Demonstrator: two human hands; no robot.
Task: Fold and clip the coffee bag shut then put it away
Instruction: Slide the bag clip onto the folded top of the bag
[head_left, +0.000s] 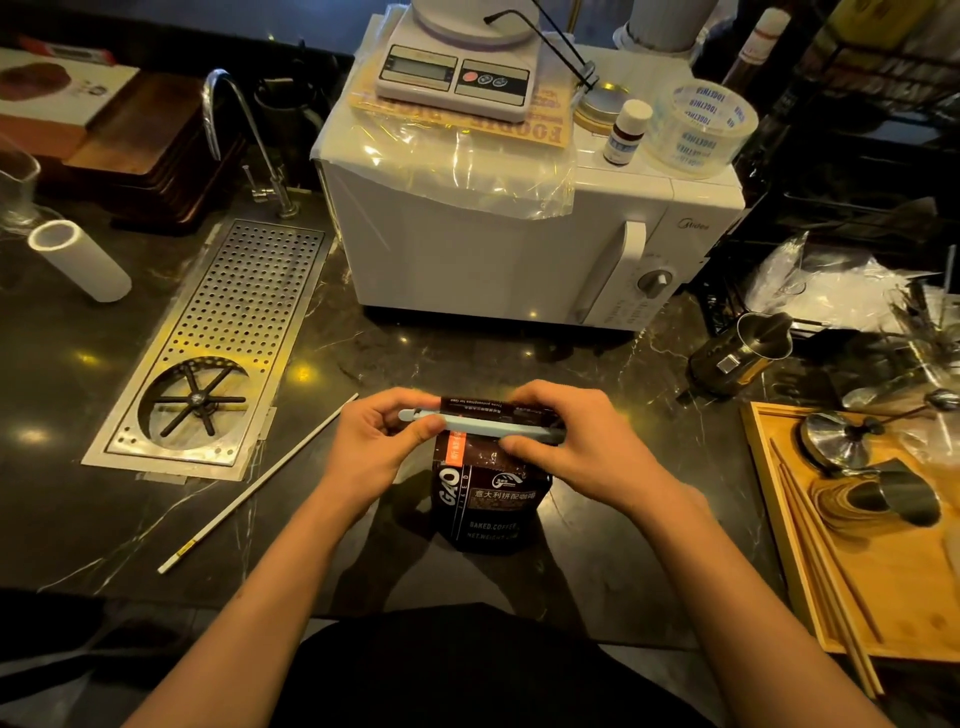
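A dark brown coffee bag (491, 499) stands upright on the black marble counter, its top folded over. A long pale blue sealing clip (478, 425) lies across the fold. My left hand (382, 441) pinches the clip's left end between thumb and fingers. My right hand (566, 436) grips the clip's right end together with the folded bag top. Whether the clip is fully snapped closed is hidden by my fingers.
A white microwave (509, 249) stands right behind the bag, with a kitchen scale (457, 73) and a tape roll (698, 127) on top. A perforated metal drain tray (228, 332) and a thin white rod (260, 480) lie left. A wooden tray (883, 587) with metal cups sits right.
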